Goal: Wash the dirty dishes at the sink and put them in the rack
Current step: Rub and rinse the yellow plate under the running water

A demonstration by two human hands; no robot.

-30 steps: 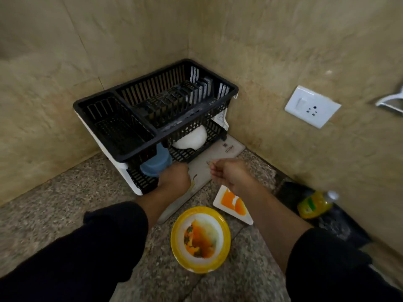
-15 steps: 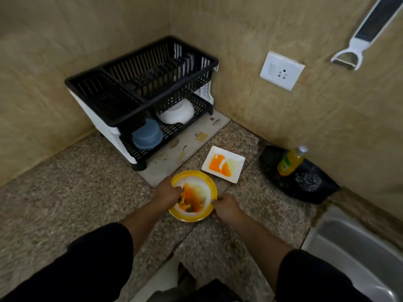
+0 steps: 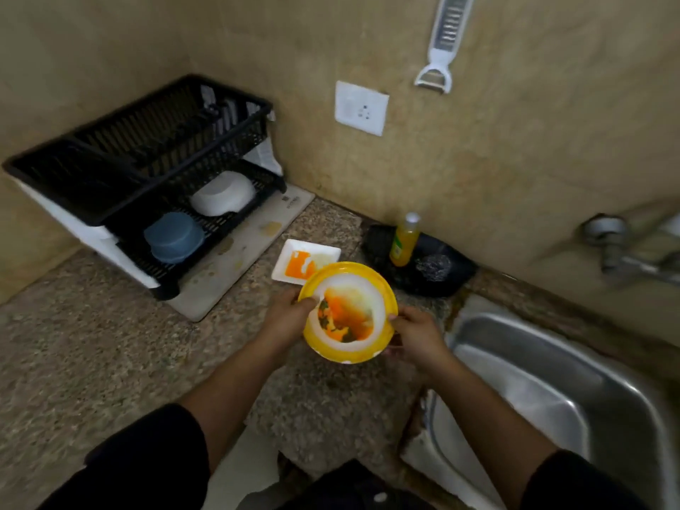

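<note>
A yellow-rimmed plate [image 3: 368, 288] smeared with orange and green food is held above the granite counter, tilted toward me. My left hand [image 3: 289, 320] grips its left rim, thumb inside. On the plate's right rim my right hand [image 3: 415, 334] holds on. Behind it lies a small white square dish [image 3: 294, 259] with orange stains. The black two-tier dish rack [image 3: 154, 141] stands in the corner at left, with an upturned blue bowl [image 3: 173, 237] and a white bowl [image 3: 222, 195] on its lower shelf. The steel sink [image 3: 552, 392] lies at right.
A yellow dish-soap bottle [image 3: 404, 239] and a steel scrubber [image 3: 434, 266] sit on a black tray [image 3: 452, 277] by the wall. A tap [image 3: 625, 255] juts from the wall above the sink. A socket [image 3: 361, 107] and a hanging peeler [image 3: 443, 42] are on the wall. A stained mat [image 3: 235, 259] lies under the rack.
Both hands came back from the rack, took the yellow plate by its rims and lifted it off the counter. The view swung right, bringing the sink and tap in.
</note>
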